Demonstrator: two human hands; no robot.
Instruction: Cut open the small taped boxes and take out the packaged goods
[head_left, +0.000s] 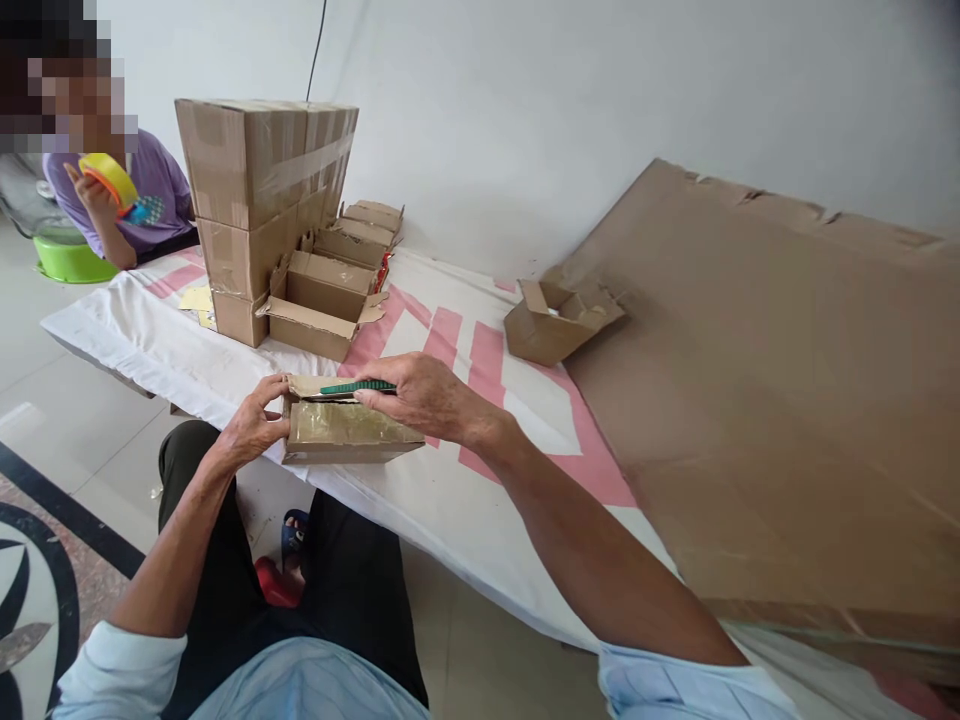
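A small brown cardboard box, covered in shiny tape, rests on the near edge of a white and pink sheet. My left hand grips its left end, fingers curled round the corner. My right hand lies over the box's top and holds a thin green-handled tool flat along the top flap. What kind of tool it is cannot be made out.
A tall stack of taped cartons stands at the back left, with several open small boxes beside it. Another open box lies mid-sheet. A large cardboard sheet covers the right. A person at far left holds a yellow tape roll.
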